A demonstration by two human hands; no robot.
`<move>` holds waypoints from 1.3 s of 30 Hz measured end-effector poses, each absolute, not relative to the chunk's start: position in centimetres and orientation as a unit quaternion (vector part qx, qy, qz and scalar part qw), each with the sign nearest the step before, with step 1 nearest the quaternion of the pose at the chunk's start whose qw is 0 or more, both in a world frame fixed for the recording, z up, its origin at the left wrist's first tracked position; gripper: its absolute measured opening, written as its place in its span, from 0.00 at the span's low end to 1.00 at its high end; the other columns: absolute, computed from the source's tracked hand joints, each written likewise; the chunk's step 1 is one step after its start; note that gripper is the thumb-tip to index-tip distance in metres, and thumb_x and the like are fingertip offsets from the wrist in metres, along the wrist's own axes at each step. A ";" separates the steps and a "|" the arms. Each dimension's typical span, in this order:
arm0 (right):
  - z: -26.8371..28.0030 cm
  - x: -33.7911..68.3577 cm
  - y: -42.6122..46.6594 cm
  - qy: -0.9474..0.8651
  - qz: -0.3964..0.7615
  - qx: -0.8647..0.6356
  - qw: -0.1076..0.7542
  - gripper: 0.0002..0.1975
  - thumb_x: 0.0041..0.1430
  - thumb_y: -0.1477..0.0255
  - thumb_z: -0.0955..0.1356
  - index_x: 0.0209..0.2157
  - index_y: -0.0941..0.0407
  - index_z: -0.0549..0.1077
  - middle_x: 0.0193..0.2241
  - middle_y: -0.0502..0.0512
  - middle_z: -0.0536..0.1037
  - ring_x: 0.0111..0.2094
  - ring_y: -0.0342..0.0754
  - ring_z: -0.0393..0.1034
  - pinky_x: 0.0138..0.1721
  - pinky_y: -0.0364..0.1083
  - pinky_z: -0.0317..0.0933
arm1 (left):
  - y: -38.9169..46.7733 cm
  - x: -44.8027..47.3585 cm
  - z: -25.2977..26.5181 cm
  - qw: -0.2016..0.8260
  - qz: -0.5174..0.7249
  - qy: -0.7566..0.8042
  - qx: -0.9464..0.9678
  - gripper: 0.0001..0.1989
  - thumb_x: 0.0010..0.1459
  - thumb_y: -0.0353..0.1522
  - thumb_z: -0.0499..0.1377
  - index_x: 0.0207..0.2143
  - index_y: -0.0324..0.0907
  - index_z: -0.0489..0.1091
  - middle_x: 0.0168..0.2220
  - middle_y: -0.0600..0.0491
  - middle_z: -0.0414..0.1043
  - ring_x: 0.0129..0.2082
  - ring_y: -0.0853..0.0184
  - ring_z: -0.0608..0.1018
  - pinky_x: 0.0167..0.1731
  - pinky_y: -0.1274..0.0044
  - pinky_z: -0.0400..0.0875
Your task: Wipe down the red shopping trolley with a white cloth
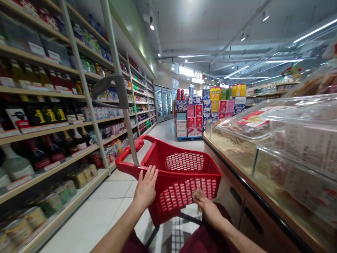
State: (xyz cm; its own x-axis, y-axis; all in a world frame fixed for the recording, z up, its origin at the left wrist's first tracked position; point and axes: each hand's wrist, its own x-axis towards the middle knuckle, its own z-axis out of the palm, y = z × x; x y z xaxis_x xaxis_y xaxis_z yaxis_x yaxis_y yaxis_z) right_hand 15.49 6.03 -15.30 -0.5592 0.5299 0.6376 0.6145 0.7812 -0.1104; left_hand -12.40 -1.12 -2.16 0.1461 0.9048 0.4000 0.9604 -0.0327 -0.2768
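Observation:
A red plastic shopping cart basket (181, 177) with perforated sides stands in front of me. My left hand (146, 184) lies on its near upper rim beside the handle end, fingers stretched out flat. Against the near side wall, lower and to the right, my right hand (206, 205) presses a small crumpled pale cloth (196, 194), its fingers closed around it. Rising from the handle end of the cart is a metal pole (131, 137) with a grey loop-shaped grip (116, 92). A dark lower frame (191, 218) shows under the basket.
Shelves of bottles and cans (52, 117) line the left side. Close on the right stands a display counter (237, 172) with glass edging and clear plastic packages (297, 119). Stacked drink boxes (195, 117) stand ahead on a blue pallet (189, 138); glass-door coolers (163, 102) are behind.

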 end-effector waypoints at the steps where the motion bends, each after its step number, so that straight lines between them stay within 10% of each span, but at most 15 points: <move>1: -15.4 15.9 5.9 -0.882 -0.054 -0.330 0.333 0.20 0.56 0.78 0.58 0.49 0.49 0.64 0.48 0.52 0.67 0.53 0.46 0.56 0.50 0.48 0.57 | -1.1 -12.4 -2.2 0.248 -0.056 -0.649 -0.717 0.34 0.42 0.28 0.48 0.56 0.37 0.50 0.59 0.49 0.46 0.59 0.61 0.48 0.54 0.62 0.40; 6: -14.2 18.5 6.6 -0.815 -0.117 -0.381 0.421 0.19 0.56 0.77 0.58 0.50 0.54 0.64 0.52 0.56 0.63 0.57 0.50 0.46 0.54 0.56 0.49 | -1.1 -12.3 -2.1 0.255 -0.049 -0.657 -0.708 0.34 0.42 0.28 0.48 0.56 0.37 0.49 0.59 0.48 0.44 0.59 0.61 0.46 0.55 0.63 0.39; 12: -17.6 21.2 6.4 -0.854 -0.062 -0.402 0.323 0.20 0.53 0.78 0.58 0.47 0.52 0.67 0.47 0.55 0.68 0.52 0.50 0.57 0.47 0.52 0.59 | -1.1 -12.4 -2.1 0.249 -0.041 -0.656 -0.712 0.34 0.42 0.28 0.48 0.56 0.38 0.49 0.59 0.50 0.43 0.59 0.61 0.46 0.55 0.62 0.40; 18: -15.2 22.2 8.1 -0.741 -0.113 -0.449 0.486 0.21 0.54 0.78 0.55 0.50 0.55 0.64 0.54 0.57 0.59 0.57 0.51 0.47 0.53 0.57 0.49 | -1.2 -12.4 -2.1 0.249 -0.057 -0.657 -0.709 0.34 0.42 0.27 0.48 0.56 0.37 0.50 0.59 0.49 0.43 0.59 0.61 0.46 0.54 0.62 0.41; 23: -20.1 23.3 7.4 -0.767 -0.002 -0.501 0.400 0.20 0.50 0.76 0.57 0.46 0.55 0.68 0.50 0.58 0.65 0.51 0.51 0.59 0.46 0.51 0.60 | -1.4 -12.4 -2.0 0.244 -0.051 -0.655 -0.713 0.34 0.42 0.28 0.48 0.56 0.38 0.50 0.59 0.49 0.44 0.59 0.60 0.47 0.54 0.61 0.42; 29: -17.2 23.5 8.3 -0.700 -0.036 -0.499 0.510 0.26 0.49 0.81 0.55 0.52 0.56 0.60 0.58 0.54 0.50 0.57 0.49 0.46 0.53 0.51 0.50 | -1.4 -12.2 -2.0 0.242 -0.060 -0.659 -0.709 0.34 0.42 0.27 0.48 0.56 0.37 0.50 0.59 0.49 0.43 0.59 0.61 0.46 0.54 0.61 0.41; 34: -18.5 22.7 7.9 -0.718 0.004 -0.520 0.464 0.20 0.49 0.75 0.56 0.42 0.55 0.70 0.47 0.57 0.68 0.46 0.52 0.64 0.41 0.49 0.64 | -1.5 -12.6 -1.9 0.230 -0.068 -0.654 -0.717 0.34 0.42 0.28 0.48 0.55 0.38 0.50 0.59 0.50 0.44 0.59 0.62 0.48 0.54 0.61 0.42; 39: -15.8 23.0 9.8 -0.664 -0.051 -0.506 0.548 0.22 0.50 0.75 0.56 0.47 0.60 0.65 0.53 0.61 0.59 0.54 0.53 0.53 0.51 0.54 0.54 | -2.0 -13.7 -1.7 0.263 -0.095 -0.661 -0.696 0.32 0.43 0.27 0.47 0.55 0.37 0.52 0.58 0.50 0.47 0.59 0.61 0.48 0.55 0.61 0.39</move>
State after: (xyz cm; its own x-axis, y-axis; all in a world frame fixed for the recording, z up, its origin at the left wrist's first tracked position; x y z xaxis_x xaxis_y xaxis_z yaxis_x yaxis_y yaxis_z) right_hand 23.05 9.78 -15.77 0.1118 0.6161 0.7797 0.7276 0.4836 -0.4865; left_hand -13.73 -1.98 -1.69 0.1068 0.8706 0.4803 0.9706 0.0135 -0.2402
